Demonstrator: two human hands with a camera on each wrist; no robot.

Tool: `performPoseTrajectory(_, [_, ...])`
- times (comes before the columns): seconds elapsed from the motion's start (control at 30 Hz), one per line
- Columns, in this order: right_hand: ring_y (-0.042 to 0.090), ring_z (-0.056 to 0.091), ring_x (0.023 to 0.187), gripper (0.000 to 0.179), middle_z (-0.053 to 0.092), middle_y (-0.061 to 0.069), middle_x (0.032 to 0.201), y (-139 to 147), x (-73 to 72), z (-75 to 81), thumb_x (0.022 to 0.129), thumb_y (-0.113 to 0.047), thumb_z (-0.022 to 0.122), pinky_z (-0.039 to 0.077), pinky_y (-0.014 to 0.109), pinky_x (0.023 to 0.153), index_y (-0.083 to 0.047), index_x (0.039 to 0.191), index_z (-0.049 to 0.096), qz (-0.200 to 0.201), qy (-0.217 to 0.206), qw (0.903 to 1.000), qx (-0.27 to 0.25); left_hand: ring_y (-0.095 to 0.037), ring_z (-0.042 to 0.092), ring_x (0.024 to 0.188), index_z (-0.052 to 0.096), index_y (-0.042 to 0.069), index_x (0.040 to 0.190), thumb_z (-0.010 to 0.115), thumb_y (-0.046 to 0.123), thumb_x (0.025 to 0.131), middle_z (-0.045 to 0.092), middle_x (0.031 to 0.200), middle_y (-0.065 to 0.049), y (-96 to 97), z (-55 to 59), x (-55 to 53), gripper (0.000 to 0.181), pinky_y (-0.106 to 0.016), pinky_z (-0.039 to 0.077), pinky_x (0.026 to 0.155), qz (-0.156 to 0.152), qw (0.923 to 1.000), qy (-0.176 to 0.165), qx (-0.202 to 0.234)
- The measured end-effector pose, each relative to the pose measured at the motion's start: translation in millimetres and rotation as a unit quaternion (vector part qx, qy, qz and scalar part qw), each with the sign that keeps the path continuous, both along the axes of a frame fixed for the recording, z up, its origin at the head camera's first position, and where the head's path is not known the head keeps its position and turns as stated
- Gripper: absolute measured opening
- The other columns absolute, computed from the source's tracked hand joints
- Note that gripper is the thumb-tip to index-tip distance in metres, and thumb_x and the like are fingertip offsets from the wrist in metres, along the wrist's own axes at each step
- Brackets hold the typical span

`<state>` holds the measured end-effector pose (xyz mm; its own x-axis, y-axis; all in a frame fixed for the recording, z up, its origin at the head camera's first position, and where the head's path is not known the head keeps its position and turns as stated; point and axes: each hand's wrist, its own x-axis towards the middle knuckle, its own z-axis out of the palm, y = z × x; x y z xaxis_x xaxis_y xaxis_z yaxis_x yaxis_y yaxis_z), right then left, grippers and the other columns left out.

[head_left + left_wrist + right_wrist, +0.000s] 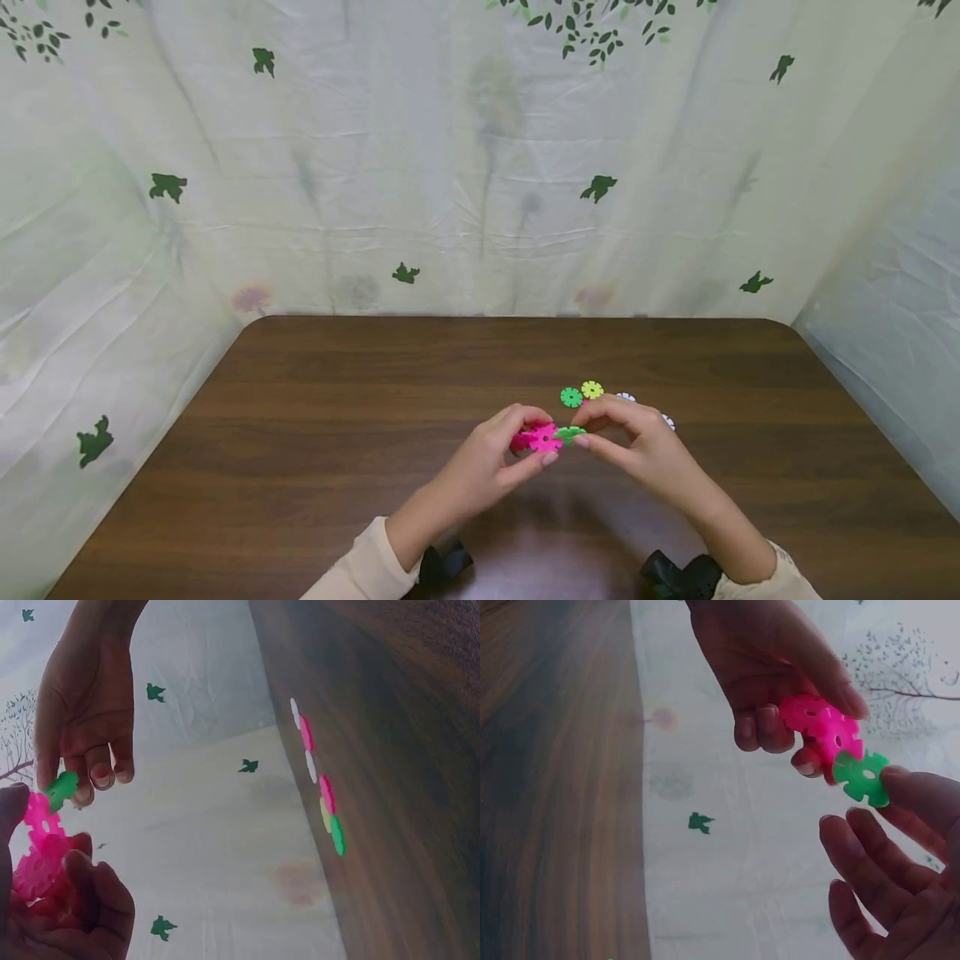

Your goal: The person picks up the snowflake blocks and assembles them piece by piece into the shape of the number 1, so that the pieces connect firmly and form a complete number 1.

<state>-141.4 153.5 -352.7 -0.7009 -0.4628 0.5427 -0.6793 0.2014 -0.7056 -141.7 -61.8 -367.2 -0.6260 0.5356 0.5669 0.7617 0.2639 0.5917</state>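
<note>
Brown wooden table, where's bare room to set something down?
The brown wooden table is bare from left hand to left edge and right hand to right edge. It's crowded beyond the right hand, around loose green, yellow, pink and white notched plastic discs, and between the hands, which hold pink and green discs.

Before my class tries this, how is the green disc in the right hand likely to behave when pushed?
The green disc is probably stiff: it looks flat where the right hand pinches it. It looks thin, so it is likely light. Its notched rim might catch on the adjoining pink disc rather than slide past.
</note>
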Motion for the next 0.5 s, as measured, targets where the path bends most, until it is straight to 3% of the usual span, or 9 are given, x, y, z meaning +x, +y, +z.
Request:
performPoseTrajectory(0.17, [0.015,0.058,0.073,0.02,0.06,0.003,0.079,0.7,-0.5,-2.7,0.077,0.003,0.066,0.049,0.026,0.065,-0.011,0.09,0.061,-0.004,-0.024,0.9997,0.008,-0.009,0.054,0.091,0.053,0.006,0.115,0.066,0.023,0.083,0.052,0.111,0.0,-1.6,0.8,-1.1,0.038,-0.016,0.044,0.074,-0.001,0.9996,0.026,-0.006])
performPoseTrajectory(0.33, [0.016,0.057,0.064,0.017,0.059,0.004,0.073,-8.6,5.4,2.9,0.077,0.009,0.063,0.049,0.028,0.057,-0.006,0.087,0.06,0.006,-0.06,0.9977,-0.031,-0.008,0.055,0.092,0.051,0.007,0.119,0.074,0.029,0.074,0.054,0.112,0.0,-1.3,0.7,-2.4,0.056,-0.014,0.043,0.075,0.004,0.9917,0.125,-0.032])
performPoseTrajectory(0.43, [0.017,0.057,0.062,0.016,0.059,0.007,0.07,-14.7,9.1,5.4,0.077,0.011,0.062,0.049,0.028,0.056,-0.002,0.086,0.06,0.022,-0.069,0.9961,-0.049,-0.006,0.056,0.083,0.056,0.008,0.112,0.077,0.028,0.07,0.059,0.103,0.002,1.3,-1.3,-4.4,0.051,-0.013,0.043,0.07,0.028,0.981,0.189,-0.036])
performPoseTrajectory(0.5, [0.017,0.057,0.063,0.015,0.06,0.007,0.071,-14.8,8.3,1.8,0.078,0.009,0.062,0.049,0.028,0.056,-0.001,0.088,0.061,0.027,-0.082,0.9952,-0.048,-0.005,0.056,0.077,0.059,0.009,0.107,0.078,0.025,0.07,0.061,0.096,0.004,2.4,-2.1,-4.9,0.044,-0.013,0.043,0.067,0.044,0.976,0.21,-0.035])
